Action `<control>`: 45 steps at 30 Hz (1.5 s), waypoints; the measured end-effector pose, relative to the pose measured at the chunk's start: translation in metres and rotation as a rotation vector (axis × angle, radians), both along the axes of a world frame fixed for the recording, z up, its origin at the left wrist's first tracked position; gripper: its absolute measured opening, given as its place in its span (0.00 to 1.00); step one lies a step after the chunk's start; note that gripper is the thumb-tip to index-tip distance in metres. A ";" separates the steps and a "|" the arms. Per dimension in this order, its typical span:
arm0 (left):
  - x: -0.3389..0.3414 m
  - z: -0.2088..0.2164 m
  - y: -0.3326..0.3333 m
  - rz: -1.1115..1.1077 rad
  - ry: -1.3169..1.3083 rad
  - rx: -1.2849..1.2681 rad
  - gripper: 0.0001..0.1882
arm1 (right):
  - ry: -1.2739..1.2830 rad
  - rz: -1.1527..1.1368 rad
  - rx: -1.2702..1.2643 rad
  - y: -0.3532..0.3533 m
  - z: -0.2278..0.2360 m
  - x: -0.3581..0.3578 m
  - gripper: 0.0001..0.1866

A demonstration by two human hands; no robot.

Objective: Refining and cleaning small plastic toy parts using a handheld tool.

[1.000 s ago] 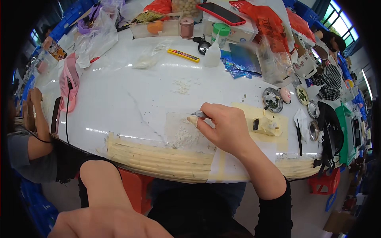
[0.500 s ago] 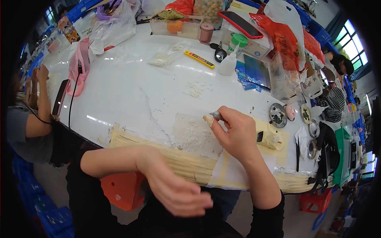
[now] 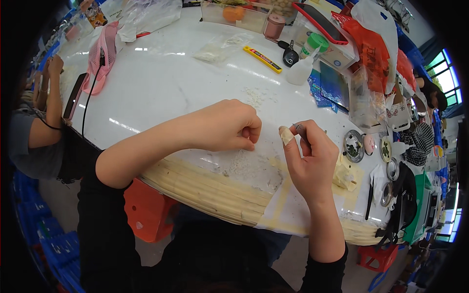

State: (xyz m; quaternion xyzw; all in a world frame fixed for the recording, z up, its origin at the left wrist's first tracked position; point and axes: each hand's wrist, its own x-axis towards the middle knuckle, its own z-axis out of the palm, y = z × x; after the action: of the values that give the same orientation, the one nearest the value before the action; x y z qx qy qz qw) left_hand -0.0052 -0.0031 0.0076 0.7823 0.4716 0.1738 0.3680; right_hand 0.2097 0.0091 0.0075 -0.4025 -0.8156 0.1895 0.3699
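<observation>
My left hand [image 3: 228, 128] hovers above the near part of the white table [image 3: 146, 93], its fingers curled and thumb and fingertips together. Whatever may be in that pinch is too small to make out. Below it lies a spread of tiny white bits [image 3: 243, 165]; a second patch of white bits [image 3: 255, 96] is farther back. To the right, my right hand [image 3: 315, 163] is closed, with a small dark grey piece [image 3: 301, 130] between thumb and forefinger. Cream tape [image 3: 286, 135] wraps the thumb's tip. The grey piece's kind cannot be told.
Tape strips [image 3: 215, 188] line the near edge. A yellow cutter [image 3: 262, 59], a squeeze bottle [image 3: 299, 72] and a clear bag [image 3: 217, 51] stand or lie farther back. Round metal dishes [image 3: 353, 146] and a black pen-like tool [image 3: 370, 198] are at right. Another person's arm [image 3: 54, 97] shows at left.
My left hand has risen from below the table edge to above the white bits, its fingers closing. My right hand has turned slightly, still holding the grey piece. The view has shifted.
</observation>
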 end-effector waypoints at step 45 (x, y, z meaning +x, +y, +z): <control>-0.001 -0.004 0.017 0.183 -0.849 -0.467 0.11 | 0.066 0.124 -0.011 -0.004 -0.004 0.001 0.07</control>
State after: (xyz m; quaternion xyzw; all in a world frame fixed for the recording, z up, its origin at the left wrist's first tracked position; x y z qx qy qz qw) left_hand -0.0061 0.0135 0.0035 0.4943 0.3732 0.3985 0.6765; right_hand 0.2106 0.0055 0.0036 -0.3469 -0.8252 0.2298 0.3820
